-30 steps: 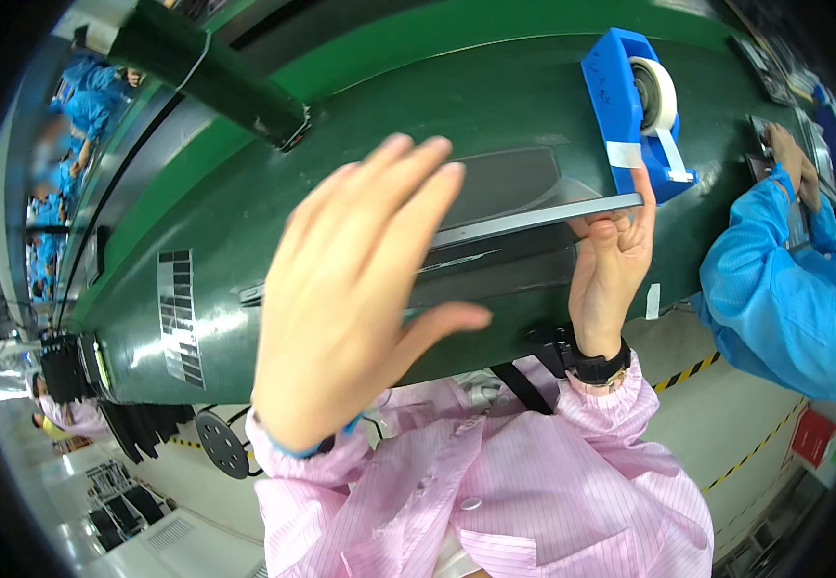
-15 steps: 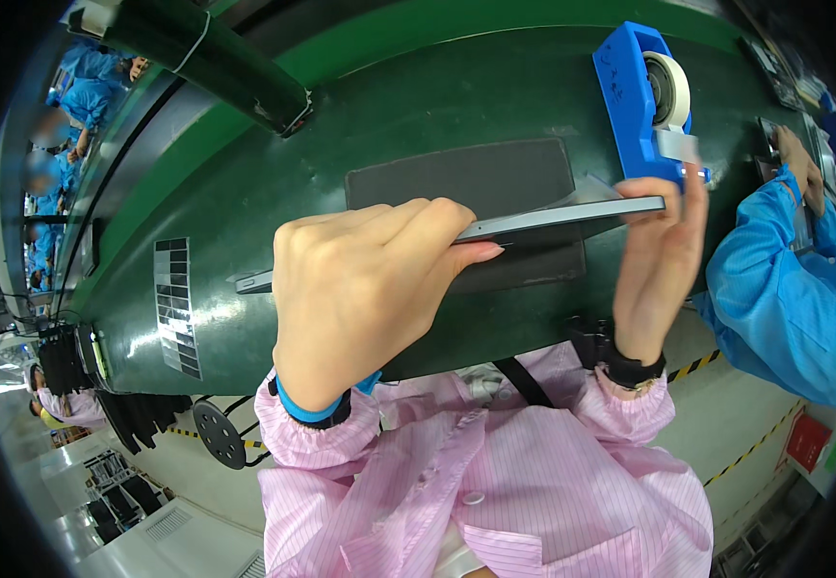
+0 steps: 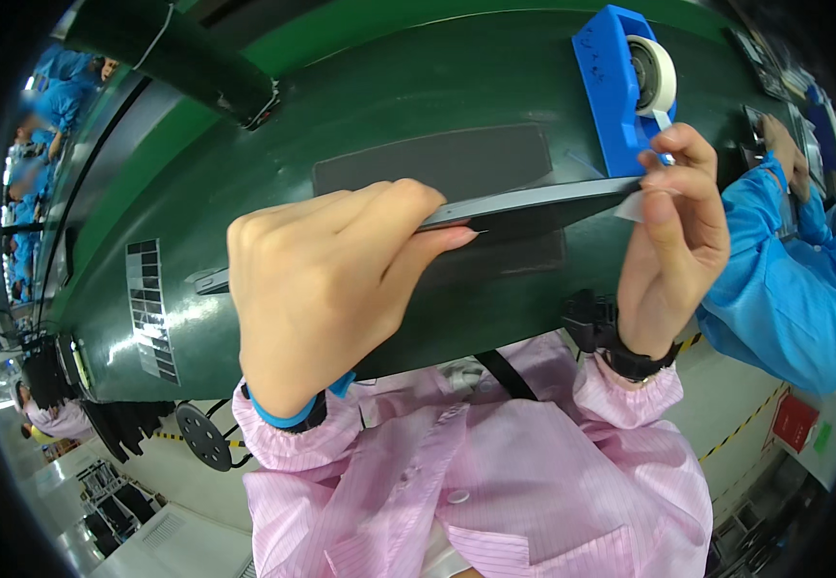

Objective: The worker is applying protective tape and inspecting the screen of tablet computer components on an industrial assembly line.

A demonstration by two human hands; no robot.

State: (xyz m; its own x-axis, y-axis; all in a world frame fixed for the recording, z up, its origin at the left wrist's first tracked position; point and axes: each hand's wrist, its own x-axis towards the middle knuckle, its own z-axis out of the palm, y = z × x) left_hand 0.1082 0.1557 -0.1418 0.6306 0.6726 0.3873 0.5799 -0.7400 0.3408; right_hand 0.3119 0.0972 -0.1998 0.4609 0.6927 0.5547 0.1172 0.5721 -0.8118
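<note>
My left hand [image 3: 312,279] is closed around a thin, flat slab with a grey metal rim, which looks like a tablet [image 3: 524,201]. It is held nearly edge-on above the table, its right end tilted up. At that end my right hand [image 3: 676,236] has its fingers curled in, with thumb and forefinger around the corner. A small piece of translucent tape [image 3: 632,207] sticks out by the right thumb. Just beyond the right fingers stands a blue tape dispenser [image 3: 603,96] with a white roll of tape [image 3: 657,77]. Below the tablet lies a dark grey mat [image 3: 428,159].
A sheet of dark rectangular pieces [image 3: 148,308] lies at the left of the green table [image 3: 389,96]. A thick green post [image 3: 187,63] rises at the far left. To the right, a co-worker in a blue sleeve [image 3: 774,289] works close by. A round black stool [image 3: 204,436] stands below.
My right fingers have curled in around the tablet's right corner; the tape, earlier near the raised fingertip, now shows by the thumb. My left hand keeps its hold. The whole view has shifted slightly.
</note>
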